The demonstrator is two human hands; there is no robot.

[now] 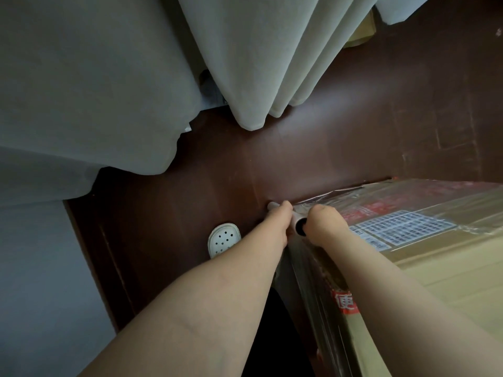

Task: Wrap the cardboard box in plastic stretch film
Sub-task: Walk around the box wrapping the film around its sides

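Left hand (278, 223) curls round film roll (296, 221) at cardboard box (449, 268) corner; right hand (325, 224) adjoins roll's end, fingers hidden.

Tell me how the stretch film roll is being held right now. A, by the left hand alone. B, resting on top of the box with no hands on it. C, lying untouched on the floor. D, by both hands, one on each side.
D: the left hand and the right hand both grip the stretch film roll at the corner of the cardboard box, with its hollow end showing between them.
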